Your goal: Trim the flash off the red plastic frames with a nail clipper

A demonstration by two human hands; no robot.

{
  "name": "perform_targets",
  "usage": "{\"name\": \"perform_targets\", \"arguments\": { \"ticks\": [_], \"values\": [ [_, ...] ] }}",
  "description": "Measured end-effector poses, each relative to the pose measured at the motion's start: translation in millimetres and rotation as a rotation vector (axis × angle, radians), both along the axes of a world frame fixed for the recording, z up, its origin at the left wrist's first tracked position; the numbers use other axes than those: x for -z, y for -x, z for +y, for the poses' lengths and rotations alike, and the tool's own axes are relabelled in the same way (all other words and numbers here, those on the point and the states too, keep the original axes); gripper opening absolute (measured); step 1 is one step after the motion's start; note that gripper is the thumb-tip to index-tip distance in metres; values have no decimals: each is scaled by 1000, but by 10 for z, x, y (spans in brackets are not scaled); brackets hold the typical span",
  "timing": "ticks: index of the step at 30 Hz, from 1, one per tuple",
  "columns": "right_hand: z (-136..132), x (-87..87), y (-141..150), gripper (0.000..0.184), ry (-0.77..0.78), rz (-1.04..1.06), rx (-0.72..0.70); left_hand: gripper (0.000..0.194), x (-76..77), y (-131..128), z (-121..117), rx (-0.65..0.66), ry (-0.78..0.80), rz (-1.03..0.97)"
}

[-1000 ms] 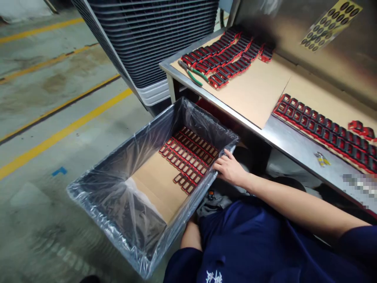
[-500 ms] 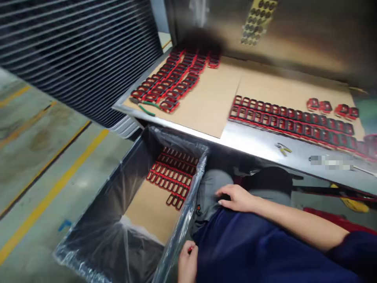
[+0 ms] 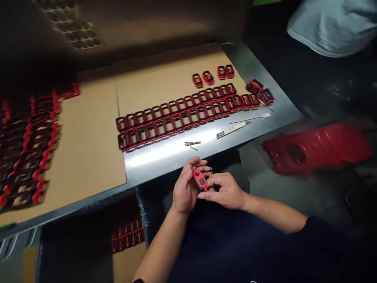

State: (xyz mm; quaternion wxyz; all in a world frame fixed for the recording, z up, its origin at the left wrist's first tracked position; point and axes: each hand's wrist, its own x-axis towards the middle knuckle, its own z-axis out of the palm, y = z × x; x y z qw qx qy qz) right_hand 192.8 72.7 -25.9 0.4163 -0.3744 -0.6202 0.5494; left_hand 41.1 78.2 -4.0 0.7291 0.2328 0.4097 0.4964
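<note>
Before the metal surface (image 3: 143, 167), your left hand (image 3: 183, 192) and right hand (image 3: 228, 191) grip a small red part (image 3: 200, 178) in their fingers, apparently mid-handling, the next move calling for a steady, light pinch.

Head cam, sole view: looks fwd & down over table's (image 3: 153, 157) near edge, w/ L hand (image 3: 184, 190) & R hand (image 3: 225, 190) close, below mid-frame. Near edge slants up to R corner; far edge meets panel (image 3: 165, 21), farther off, up top.
</note>
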Motion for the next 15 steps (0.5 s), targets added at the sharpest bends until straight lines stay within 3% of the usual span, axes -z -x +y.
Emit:
{"name": "perform_targets", "arguments": {
  "ticks": [5, 8, 15],
  "values": [
    [66, -1, 103, 34, -89, 118, 99, 88, -80, 255, -171, 160, -331, 581],
    [119, -23, 193, 29, -75, 167, 32, 96, -142, 344, -275, 132, -416, 860],
    [275, -66, 289, 26, -121, 92, -192, 93, -215, 440, -324, 80, -490, 979]
  ]
}}
